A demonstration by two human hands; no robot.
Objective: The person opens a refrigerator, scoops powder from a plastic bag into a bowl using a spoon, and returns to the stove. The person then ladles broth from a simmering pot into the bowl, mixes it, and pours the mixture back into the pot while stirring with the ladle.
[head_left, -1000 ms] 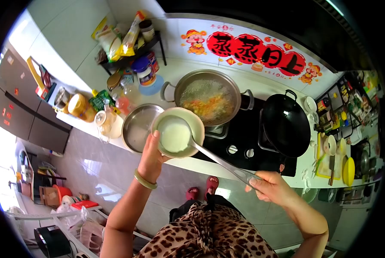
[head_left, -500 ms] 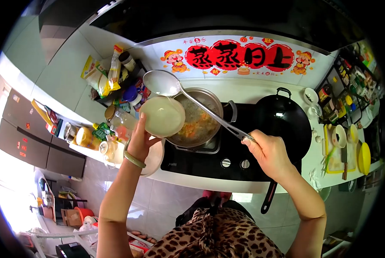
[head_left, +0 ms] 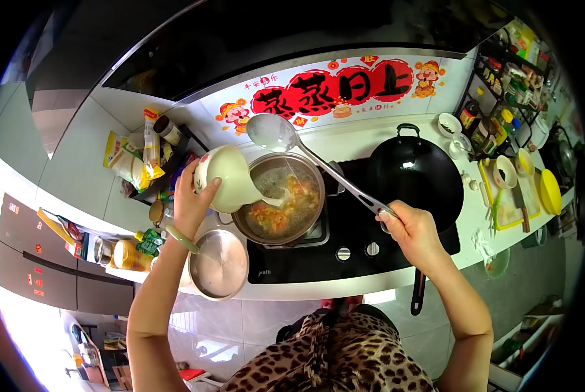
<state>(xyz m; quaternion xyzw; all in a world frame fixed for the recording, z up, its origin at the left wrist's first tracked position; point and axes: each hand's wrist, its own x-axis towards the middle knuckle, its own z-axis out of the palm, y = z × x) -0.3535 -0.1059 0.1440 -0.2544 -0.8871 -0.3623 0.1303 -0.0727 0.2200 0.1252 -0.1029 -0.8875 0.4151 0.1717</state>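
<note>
My left hand (head_left: pixel 192 191) grips a pale bowl (head_left: pixel 228 179) with a floral outside, tilted over the left edge of a metal pot (head_left: pixel 318 175). A whitish liquid (head_left: pixel 276 201) runs from the bowl's lip into the pot, where orange-red pieces float in bubbling broth (head_left: pixel 299 189). My right hand (head_left: pixel 411 234) is closed round the handle of a long metal ladle (head_left: pixel 328 170). The ladle's bowl end is raised above the pot's far rim, apart from the broth. What the ladle's bowl holds, if anything, I cannot make out.
A black wok (head_left: pixel 413 173) sits on the right burner of the black stovetop (head_left: pixel 292 268). Left of it stands a metal pan (head_left: pixel 219 264) at the counter's front. Further right are a yellow cutting board (head_left: pixel 531 196), a knife (head_left: pixel 521 206) and a spice rack (head_left: pixel 501 98).
My left hand has tipped the bowl from nearly level, and liquid now pours into the pot. The ladle stays raised in my right hand. The view has shifted and turned slightly.
</note>
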